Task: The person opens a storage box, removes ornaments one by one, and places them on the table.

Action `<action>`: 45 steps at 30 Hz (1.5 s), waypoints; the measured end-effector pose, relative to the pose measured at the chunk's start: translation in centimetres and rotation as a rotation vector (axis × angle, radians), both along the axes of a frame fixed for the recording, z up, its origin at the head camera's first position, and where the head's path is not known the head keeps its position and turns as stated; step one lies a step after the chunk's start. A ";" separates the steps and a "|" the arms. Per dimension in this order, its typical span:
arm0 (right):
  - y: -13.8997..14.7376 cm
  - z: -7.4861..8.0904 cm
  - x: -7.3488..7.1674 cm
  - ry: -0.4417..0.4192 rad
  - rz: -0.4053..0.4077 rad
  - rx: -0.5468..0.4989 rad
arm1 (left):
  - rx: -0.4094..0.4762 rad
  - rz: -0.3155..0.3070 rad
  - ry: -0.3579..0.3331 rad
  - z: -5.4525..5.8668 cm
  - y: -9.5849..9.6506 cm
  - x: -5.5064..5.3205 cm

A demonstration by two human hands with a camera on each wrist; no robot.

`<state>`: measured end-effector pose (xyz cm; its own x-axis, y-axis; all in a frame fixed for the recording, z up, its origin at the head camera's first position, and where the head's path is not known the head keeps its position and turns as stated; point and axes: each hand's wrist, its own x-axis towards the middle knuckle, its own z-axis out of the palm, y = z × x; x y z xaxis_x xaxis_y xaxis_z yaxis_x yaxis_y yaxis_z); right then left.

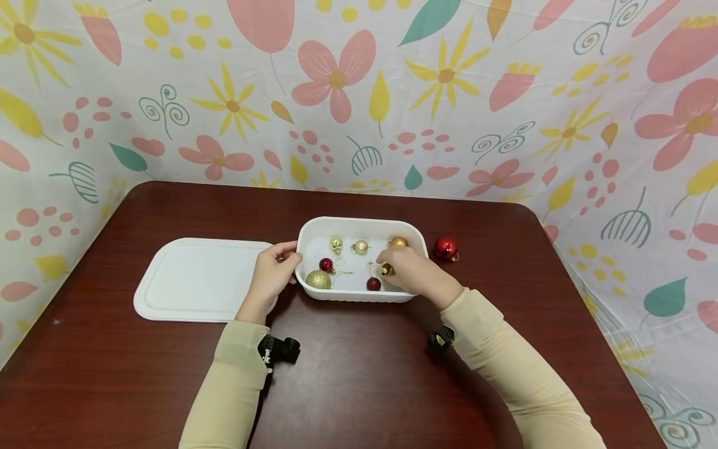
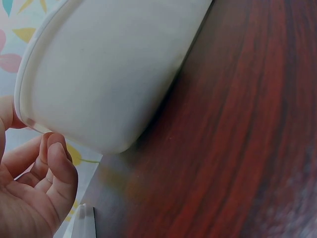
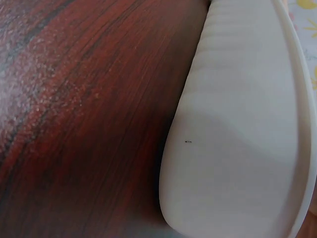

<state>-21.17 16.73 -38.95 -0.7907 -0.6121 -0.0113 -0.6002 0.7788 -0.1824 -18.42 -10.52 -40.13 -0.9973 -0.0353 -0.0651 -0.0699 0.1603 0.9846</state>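
A white rectangular container [image 1: 353, 296] stands on the table with several small Christmas baubles inside. At its left end, my left hand [image 1: 273, 271] grips the rim, the fingers curled beneath it in the left wrist view. My right hand [image 1: 412, 268] reaches over the right side into the container, its fingers bent down at a small gold bauble [image 1: 387, 269]; the fingertips are partly hidden. Close by lie a dark red bauble [image 1: 373, 284] and an orange-gold bauble [image 1: 399, 241]. A glittery gold bauble [image 1: 318, 279] sits in the front left corner, near another red bauble [image 1: 326, 265].
On the left, a white lid [image 1: 196, 280] lies flat on the dark wooden table [image 1: 348, 374]. One shiny red bauble [image 1: 446, 248] rests outside the container, to its right. A flower-patterned cloth [image 1: 336, 125] hangs behind the table.
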 end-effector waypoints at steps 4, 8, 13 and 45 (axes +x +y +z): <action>0.0 0.0 0.0 0.000 0.012 0.002 | 0.000 -0.002 0.004 0.0 0.0 0.0; 0.1 0.0 0.2 -0.004 -0.021 -0.012 | 0.002 -0.005 0.006 -0.1 0.0 0.0; 0.6 0.1 0.7 0.007 -0.065 -0.093 | 0.001 -0.003 -0.003 -0.2 0.0 0.1; 6.8 -0.8 4.3 0.379 -0.278 -0.562 | 0.011 0.027 0.003 -3.6 -0.3 -1.8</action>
<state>-16.84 23.57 -39.79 -0.8051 -0.2215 0.5502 -0.4952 0.7616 -0.4181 -20.23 -10.86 -43.70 -0.9961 -0.0619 -0.0623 -0.0709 0.1480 0.9864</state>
